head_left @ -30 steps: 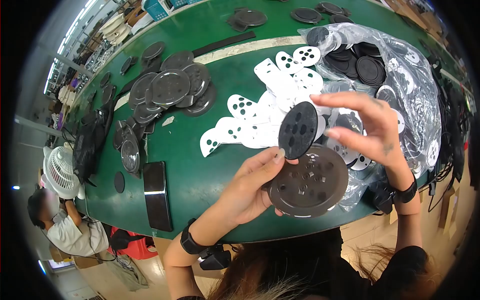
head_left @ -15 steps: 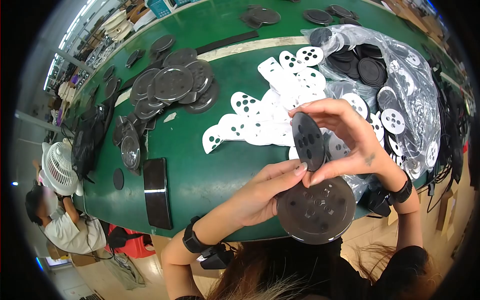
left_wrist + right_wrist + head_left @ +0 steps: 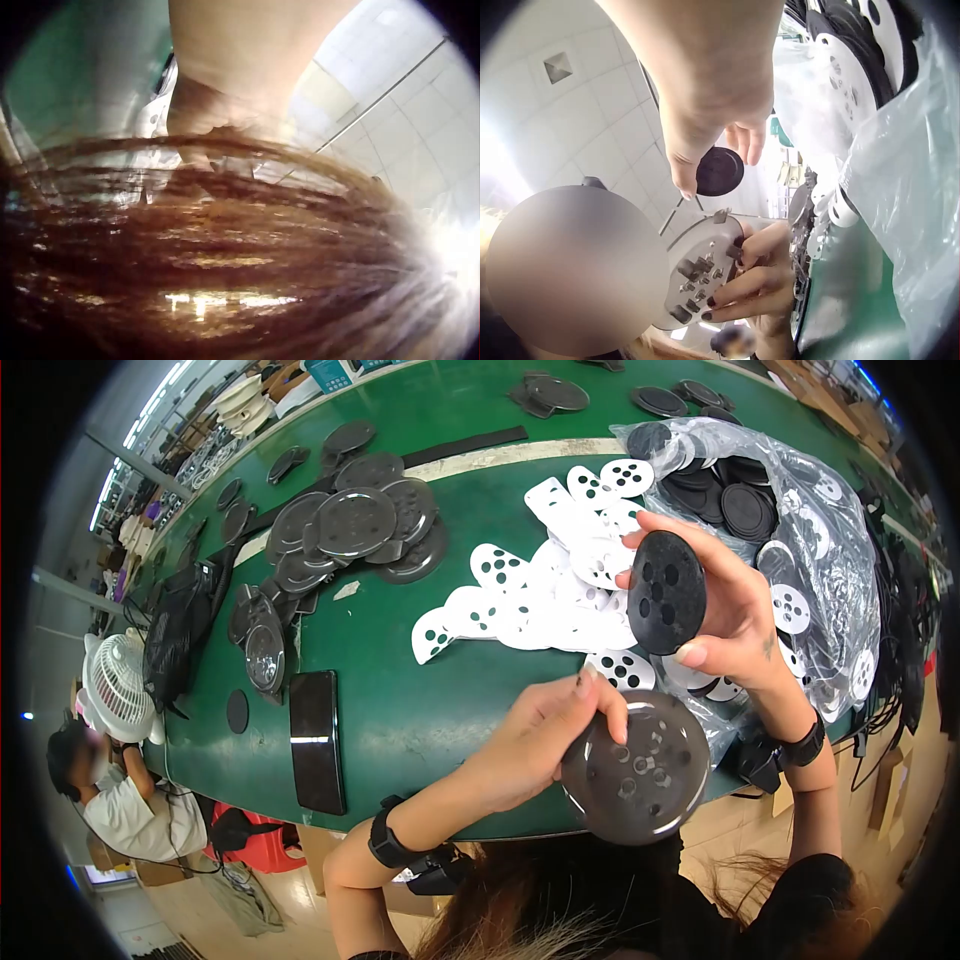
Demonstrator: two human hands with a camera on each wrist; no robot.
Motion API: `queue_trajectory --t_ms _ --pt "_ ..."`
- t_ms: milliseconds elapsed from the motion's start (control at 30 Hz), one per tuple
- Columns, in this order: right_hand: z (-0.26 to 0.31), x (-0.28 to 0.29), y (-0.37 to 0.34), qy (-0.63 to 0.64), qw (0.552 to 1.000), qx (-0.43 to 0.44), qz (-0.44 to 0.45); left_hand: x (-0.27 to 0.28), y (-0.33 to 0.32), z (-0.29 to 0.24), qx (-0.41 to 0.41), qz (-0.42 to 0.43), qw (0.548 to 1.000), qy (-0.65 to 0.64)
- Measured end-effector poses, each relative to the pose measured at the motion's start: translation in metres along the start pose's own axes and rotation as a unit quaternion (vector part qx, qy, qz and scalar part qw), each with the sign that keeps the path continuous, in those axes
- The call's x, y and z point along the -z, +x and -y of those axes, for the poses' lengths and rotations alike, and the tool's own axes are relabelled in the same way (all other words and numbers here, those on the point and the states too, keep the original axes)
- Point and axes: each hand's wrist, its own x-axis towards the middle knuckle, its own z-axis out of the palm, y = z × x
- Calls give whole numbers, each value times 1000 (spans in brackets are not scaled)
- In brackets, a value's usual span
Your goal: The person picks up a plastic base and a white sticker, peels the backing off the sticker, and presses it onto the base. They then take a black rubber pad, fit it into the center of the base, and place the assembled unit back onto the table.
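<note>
In the head view the left hand (image 3: 545, 738) grips a smoky translucent round part (image 3: 640, 780) by its upper left edge, thumb and a finger near its top. My right hand (image 3: 735, 605) holds a black oval pad with several holes (image 3: 667, 592) by its edges, above and apart from the round part. The right wrist view shows the pad (image 3: 720, 171) between thumb and fingers, and the pegged underside of the round part (image 3: 697, 279) with the left hand's fingers (image 3: 754, 289) on it. Hair covers most of the left wrist view.
White perforated sheets (image 3: 560, 622) lie beyond the hands. A clear plastic bag (image 3: 835, 560) with black and white discs is at the right. Stacked smoky parts (image 3: 355, 523), a phone (image 3: 317, 740) and a small black disc (image 3: 237, 711) lie to the left on the green table (image 3: 430, 700).
The right hand has moved up and right with the black pad, away from the left hand, and the pad's holed face is turned more to view. The left hand has let go of the pad.
</note>
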Motion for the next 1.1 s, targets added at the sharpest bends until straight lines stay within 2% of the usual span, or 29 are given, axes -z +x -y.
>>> queue_trajectory --t_ms 33,100,167,233,267,367,433,500,533,600,633,700,833,1100 --pt "0 1 0 14 1000 -11 -6 -1 -1 -3 0 0 1000 0" --pt "1 5 -1 14 1000 -1 2 -2 -3 -12 -63 -67 996 11" --pt "1 6 -2 13 1000 9 10 1 -4 -14 -85 -78 993 -10" --pt "-2 5 -4 60 998 10 -21 2 -5 -17 -163 -164 972 48" --pt "-6 9 -4 46 999 24 -8 1 -5 -17 -186 -192 961 69" --pt "-3 10 -7 9 1000 -1 -8 9 -7 -13 -225 -195 950 96" --pt "1 6 -8 1 1000 7 -19 8 -8 -13 -213 -203 948 120" --pt "4 5 -9 -52 997 0 -48 0 -8 -13 -271 -208 933 116" --pt "5 3 -10 -51 997 0 -49 2 -8 -10 -270 -209 933 116" --pt "7 -3 -10 -95 991 2 -91 10 -7 -4 -309 -215 886 272" --pt "7 -5 -12 -95 991 1 -91 9 -7 -4 -308 -214 886 272" --pt "6 -8 -15 -160 982 13 -98 5 -7 -5 -376 -152 877 257" --pt "3 -12 -17 -217 971 62 -78 0 -12 -7 -361 -128 893 236" --pt "-1 -16 -16 -231 968 60 -78 0 -9 -6 -386 -101 880 259"
